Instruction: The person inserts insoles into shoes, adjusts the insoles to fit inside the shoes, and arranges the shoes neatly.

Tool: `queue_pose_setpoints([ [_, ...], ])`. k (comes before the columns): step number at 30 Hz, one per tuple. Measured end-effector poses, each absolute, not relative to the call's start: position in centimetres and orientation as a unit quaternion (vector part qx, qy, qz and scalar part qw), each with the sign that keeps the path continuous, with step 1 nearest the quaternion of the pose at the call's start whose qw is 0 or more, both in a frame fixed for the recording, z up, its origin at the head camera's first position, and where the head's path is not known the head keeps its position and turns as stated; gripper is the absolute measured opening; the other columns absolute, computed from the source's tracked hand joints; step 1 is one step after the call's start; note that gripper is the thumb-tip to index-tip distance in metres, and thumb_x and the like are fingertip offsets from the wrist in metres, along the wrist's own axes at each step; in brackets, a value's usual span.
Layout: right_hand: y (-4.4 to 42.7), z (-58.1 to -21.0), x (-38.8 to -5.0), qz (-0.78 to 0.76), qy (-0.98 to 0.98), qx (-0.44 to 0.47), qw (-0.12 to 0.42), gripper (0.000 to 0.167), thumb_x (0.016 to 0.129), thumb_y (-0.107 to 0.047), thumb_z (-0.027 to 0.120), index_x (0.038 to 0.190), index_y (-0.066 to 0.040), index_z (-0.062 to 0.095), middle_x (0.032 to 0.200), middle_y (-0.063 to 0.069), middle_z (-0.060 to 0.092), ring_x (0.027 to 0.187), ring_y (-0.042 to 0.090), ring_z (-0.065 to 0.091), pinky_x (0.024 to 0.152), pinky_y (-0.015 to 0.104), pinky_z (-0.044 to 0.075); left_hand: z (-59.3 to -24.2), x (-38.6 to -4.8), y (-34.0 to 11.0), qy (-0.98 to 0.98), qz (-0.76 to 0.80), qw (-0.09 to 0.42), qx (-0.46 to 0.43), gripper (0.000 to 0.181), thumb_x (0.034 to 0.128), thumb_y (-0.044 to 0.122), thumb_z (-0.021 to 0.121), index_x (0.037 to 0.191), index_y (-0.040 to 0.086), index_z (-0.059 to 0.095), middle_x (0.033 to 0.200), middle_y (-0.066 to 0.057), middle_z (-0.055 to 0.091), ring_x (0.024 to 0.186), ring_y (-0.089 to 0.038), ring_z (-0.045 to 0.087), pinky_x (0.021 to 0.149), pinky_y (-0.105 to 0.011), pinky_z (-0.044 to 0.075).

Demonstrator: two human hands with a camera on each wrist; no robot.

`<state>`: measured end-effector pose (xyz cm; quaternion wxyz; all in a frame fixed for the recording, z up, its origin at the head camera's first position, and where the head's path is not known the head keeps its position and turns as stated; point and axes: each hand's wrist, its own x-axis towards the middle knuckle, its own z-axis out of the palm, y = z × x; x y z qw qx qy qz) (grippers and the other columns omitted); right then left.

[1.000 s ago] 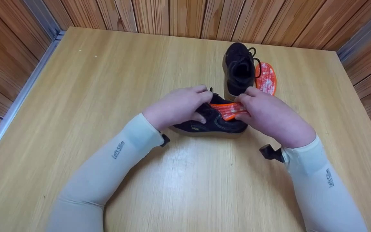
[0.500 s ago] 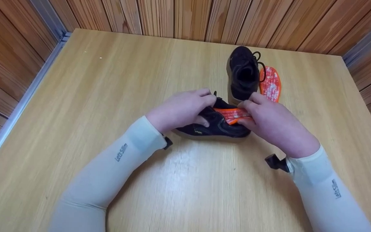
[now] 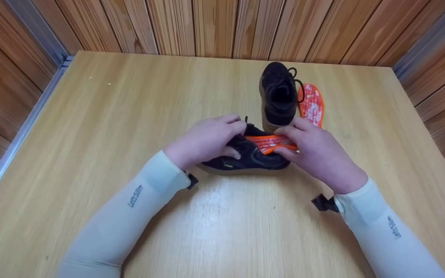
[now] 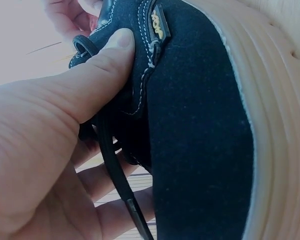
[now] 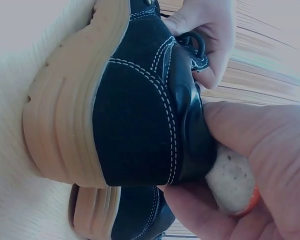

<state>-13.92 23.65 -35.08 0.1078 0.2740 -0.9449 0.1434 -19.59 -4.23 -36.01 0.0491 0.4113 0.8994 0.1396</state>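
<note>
A dark shoe (image 3: pixel 249 160) with a tan sole lies on its base, toe to the left. The left hand (image 3: pixel 209 141) grips it around the laces; in the left wrist view the thumb presses the upper beside a small yellow logo (image 4: pixel 159 25). Partly inside the shoe opening is a red and white insole (image 3: pixel 265 143) with an orange edge. At the heel the right hand (image 3: pixel 319 154) pinches the insole's end, and in the right wrist view its pale underside (image 5: pixel 230 182) shows between the fingers. The front of the insole is hidden in the shoe.
Behind stands a second dark shoe (image 3: pixel 278 94) with loose laces, its toe toward the wall. A second red insole (image 3: pixel 311 104) lies flat at its right. Wooden panels (image 3: pixel 214 29) border the table (image 3: pixel 149 92) at the back.
The head view has shifted a little. Both hands keep their hold, and the insole and shoe have hardly moved relative to each other.
</note>
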Motion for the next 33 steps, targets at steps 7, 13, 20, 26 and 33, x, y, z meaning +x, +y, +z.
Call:
queue_pose_setpoints([
  [7,23.2,-35.4,-14.3,0.138,-0.942,0.278,0.123,0.039,0.092,-0.027,0.091,0.119,-0.002,0.078,0.102,0.011,0.066,0.079,0.029,0.069,0.073,0.046,0.064,-36.1,-19.7,-4.5,0.901,0.143,0.048,0.407,0.049,0.0928,0.045,0.085,0.125,0.015,0.063,0.124,-0.004,0.063,0.108,-0.025,0.068,0.098,-0.047,0.06],
  [13,23.2,-35.5,-14.5,0.136,-0.94,0.283,0.133,0.037,0.092,-0.025,0.091,0.118,-0.002,0.079,0.1,0.012,0.065,0.077,0.028,0.068,0.072,0.046,0.063,-36.0,-20.0,-4.5,0.901,0.142,0.052,0.406,0.049,0.0932,0.045,0.085,0.127,0.017,0.063,0.125,-0.003,0.063,0.11,-0.025,0.067,0.101,-0.048,0.06],
  [20,23.3,-35.6,-14.3,0.135,-0.94,0.29,0.121,0.039,0.093,-0.026,0.09,0.12,-0.001,0.078,0.104,0.012,0.066,0.081,0.028,0.069,0.076,0.046,0.064,-36.5,-19.8,-4.5,0.902,0.141,0.055,0.404,0.049,0.0924,0.045,0.085,0.125,0.016,0.063,0.125,-0.003,0.063,0.109,-0.025,0.068,0.099,-0.047,0.06],
  [26,24.1,-35.1,-14.2,0.135,-0.946,0.289,0.061,0.046,0.099,-0.031,0.084,0.132,0.0,0.073,0.115,0.014,0.069,0.095,0.03,0.069,0.089,0.049,0.063,-36.8,-19.6,-4.3,0.901,0.139,0.057,0.407,0.049,0.0929,0.046,0.084,0.125,0.016,0.062,0.127,-0.004,0.064,0.111,-0.026,0.068,0.1,-0.048,0.06],
  [33,26.4,-32.8,-14.0,0.151,-0.954,0.256,0.019,0.057,0.1,-0.04,0.082,0.141,-0.002,0.069,0.127,0.013,0.073,0.104,0.029,0.072,0.093,0.053,0.062,-36.3,-19.6,-4.2,0.901,0.14,0.055,0.407,0.049,0.0931,0.046,0.084,0.124,0.016,0.061,0.13,-0.005,0.063,0.111,-0.027,0.067,0.1,-0.05,0.059],
])
